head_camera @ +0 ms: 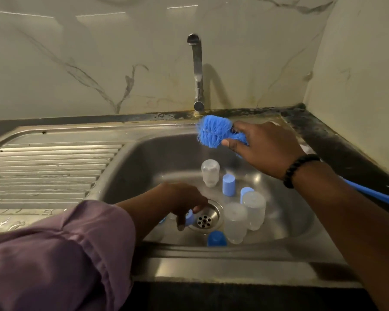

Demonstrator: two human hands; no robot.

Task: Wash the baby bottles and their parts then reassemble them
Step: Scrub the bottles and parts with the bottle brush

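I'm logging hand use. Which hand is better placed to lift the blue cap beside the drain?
Left, probably. The left hand is down in the sink, fingers already pinching the blue cap beside the drain. The right hand grips the blue brush up near the tap.

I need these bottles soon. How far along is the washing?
Early stage. Done: the bottles are taken apart; three clear bottles and blue caps stand loose in the sink. In hand: the right hand grips the blue bottle brush, and the left hand pinches a small blue part by the drain. Left: scrubbing, rinsing and all reassembly.
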